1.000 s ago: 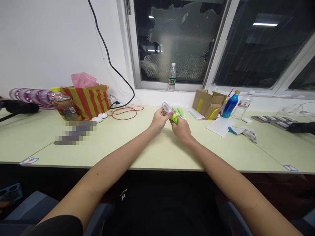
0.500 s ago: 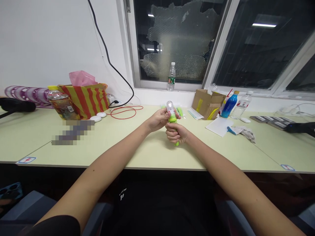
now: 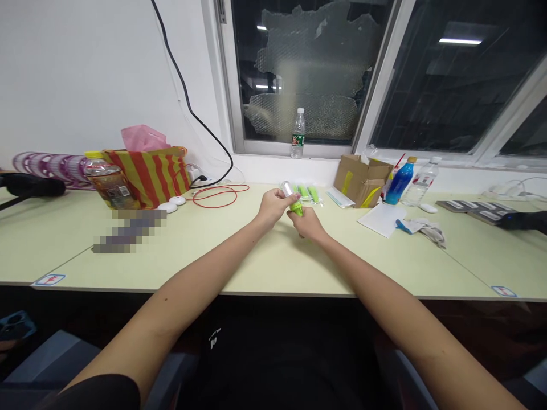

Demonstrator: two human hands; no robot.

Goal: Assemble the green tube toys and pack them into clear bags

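A small green tool with a clear cap is held between both hands above the table. Closed around its upper part, near the clear end, is my left hand. My right hand grips the green lower part, and its palm hides most of that end. The clear end tilts up and to the left. Just behind the hands lie several green pieces in clear wrapping.
Left: striped bag, drink bottle, red cable. Right: cardboard box, white paper, blue bottle, clear bottle, glove. A water bottle stands on the windowsill.
The tool has tipped to the left, and its lower green end is now hidden. My right hand has turned and moved slightly up, uncovering more of the wrapped green pieces behind.
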